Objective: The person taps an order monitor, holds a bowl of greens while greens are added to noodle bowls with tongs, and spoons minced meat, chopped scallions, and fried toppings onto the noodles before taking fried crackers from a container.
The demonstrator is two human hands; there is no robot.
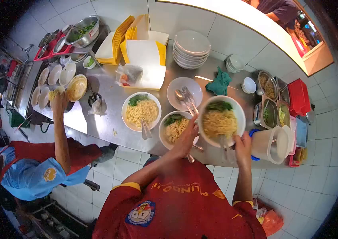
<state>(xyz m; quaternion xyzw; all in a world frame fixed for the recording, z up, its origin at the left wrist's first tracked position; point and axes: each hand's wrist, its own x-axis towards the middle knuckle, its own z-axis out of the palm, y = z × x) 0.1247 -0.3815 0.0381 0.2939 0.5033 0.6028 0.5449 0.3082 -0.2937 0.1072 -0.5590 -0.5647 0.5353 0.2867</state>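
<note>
Noodle Bowl in Our Right Grip

We are holding a noodle bowl (238,115) in our right grip (242,149), which is clamping its near right rim, thumb over the edge. The bowl is looking blurred; noodles (218,124) are filling it, leafy greens (218,105) lying on the side away from us. Just left of the right grip, a blurred metal utensil (228,154) is hanging over the rim.

Our left grip (185,138) is clamping on cutlery (186,95), a fork and spoon pointing away from it over an unfilled bowl (172,95). Just left of that grip, a second bowl (162,135) of noodles and greens is resting on the steel bench (109,91). Farther left, a third bowl (124,113) is holding noodles, greens and a utensil.

A translucent container (261,145) is standing just right of the right grip. Beyond both grips, a green cloth (218,82) and a bowl stack (189,59) are sitting. Well left of the left grip, a co-worker (62,147) is reaching over small bowls (54,75).
</note>
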